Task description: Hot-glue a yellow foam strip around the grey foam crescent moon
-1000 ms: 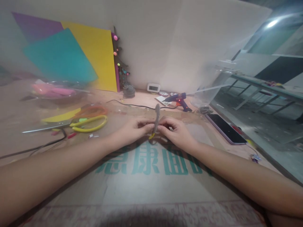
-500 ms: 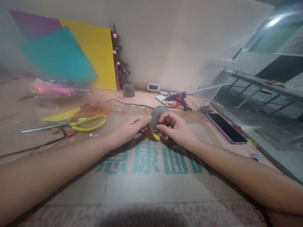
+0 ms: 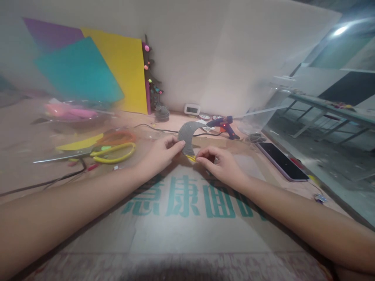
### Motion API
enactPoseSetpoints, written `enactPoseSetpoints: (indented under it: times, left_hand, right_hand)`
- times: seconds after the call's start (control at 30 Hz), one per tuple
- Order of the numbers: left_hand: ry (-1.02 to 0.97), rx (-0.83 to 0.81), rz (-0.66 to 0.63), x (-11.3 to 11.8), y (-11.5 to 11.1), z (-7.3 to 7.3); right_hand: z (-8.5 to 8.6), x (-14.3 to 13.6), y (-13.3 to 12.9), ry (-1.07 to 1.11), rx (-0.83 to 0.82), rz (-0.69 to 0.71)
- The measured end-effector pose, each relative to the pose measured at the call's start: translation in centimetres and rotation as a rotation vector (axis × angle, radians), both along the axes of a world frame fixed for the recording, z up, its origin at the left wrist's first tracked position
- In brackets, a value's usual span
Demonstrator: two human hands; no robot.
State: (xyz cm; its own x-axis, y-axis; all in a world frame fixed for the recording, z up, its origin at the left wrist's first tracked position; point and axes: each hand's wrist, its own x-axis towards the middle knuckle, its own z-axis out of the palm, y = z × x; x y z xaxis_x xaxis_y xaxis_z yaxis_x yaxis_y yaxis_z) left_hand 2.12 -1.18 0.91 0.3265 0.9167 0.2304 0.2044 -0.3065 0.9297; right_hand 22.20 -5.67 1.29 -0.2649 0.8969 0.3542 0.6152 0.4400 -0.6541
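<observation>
A grey, crescent-shaped flat piece (image 3: 186,134) stands above the cardboard in the middle of the head view. My left hand (image 3: 167,154) pinches its left edge between thumb and fingers. At the lower end of the crescent is a small yellow strip (image 3: 191,158). My right hand (image 3: 218,162) has thumb and fingertips pressed together at the right end of that strip. Under both hands lies a cardboard sheet (image 3: 187,234) printed with green characters.
Behind stands a glue gun (image 3: 224,125) with a red light lit. Scissors (image 3: 114,153) with yellow handles lie left, near a bowl of pink pieces (image 3: 72,111). A phone (image 3: 281,162) lies right. Coloured sheets (image 3: 79,70) lean at the back beside a small clock (image 3: 192,109).
The grey piece has turned, so its crescent outline now shows. My right hand has shifted from its face down to the yellow strip. The view has moved slightly.
</observation>
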Motion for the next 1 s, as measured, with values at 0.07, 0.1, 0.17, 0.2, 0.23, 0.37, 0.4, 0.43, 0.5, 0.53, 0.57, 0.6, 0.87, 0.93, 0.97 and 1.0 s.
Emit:
enactPoseSetpoints:
  times: [0.07,0.1,0.17,0.2,0.23,0.37,0.4,0.43,0.5,0.53,0.57,0.6,0.87,0.93,0.97,1.0]
  left_hand:
    - [0.0,0.001,-0.001,0.01,0.04,-0.04]
    - [-0.001,-0.002,-0.004,0.03,0.05,-0.06]
    - [-0.006,-0.01,-0.011,0.06,0.07,-0.11]
    - [-0.01,-0.014,-0.015,0.06,0.08,-0.14]
    - [-0.014,-0.018,-0.017,0.06,0.1,-0.17]
    - [-0.017,-0.018,-0.013,-0.03,0.25,-0.34]
    - [-0.019,-0.018,-0.01,-0.06,0.3,-0.39]
    - [-0.024,-0.021,-0.007,-0.08,0.34,-0.44]
    - [-0.036,-0.042,0.005,-0.11,0.39,-0.5]
    - [-0.041,-0.058,0.011,-0.1,0.4,-0.51]
    - [-0.044,-0.074,0.016,-0.09,0.42,-0.52]
    - [-0.044,-0.09,0.02,-0.07,0.43,-0.53]
    - [-0.158,-0.173,-0.061,0.21,0.32,-0.43]
    - [-0.165,-0.169,-0.067,0.24,0.27,-0.39]
    - [-0.167,-0.168,-0.067,0.24,0.28,-0.42]
    - [-0.171,-0.17,-0.066,0.24,0.32,-0.48]
  right_hand:
    - [-0.08,0.08,0.04,-0.013,0.029,-0.008]
    - [-0.13,0.14,0.08,-0.014,0.04,-0.016]
    - [-0.21,0.27,0.16,-0.013,0.054,-0.032]
    - [-0.23,0.33,0.2,-0.014,0.056,-0.039]
    - [-0.25,0.38,0.24,-0.014,0.054,-0.045]
    - [-0.26,0.43,0.37,-0.015,0.024,-0.04]
    - [-0.25,0.43,0.39,-0.016,0.016,-0.038]
    - [-0.24,0.42,0.4,-0.018,0.008,-0.035]
    - [-0.2,0.46,0.44,-0.024,0.0,-0.037]
    - [-0.18,0.5,0.47,-0.029,0.005,-0.041]
    - [-0.16,0.55,0.51,-0.037,0.021,-0.047]
    - [-0.15,0.62,0.57,-0.049,0.051,-0.052]
    - [-0.49,0.88,1.01,-0.151,0.197,0.034]
    - [-0.52,0.88,0.96,-0.138,0.201,0.037]
    - [-0.53,0.89,0.9,-0.128,0.214,0.035]
    - [-0.54,0.89,0.83,-0.121,0.238,0.032]
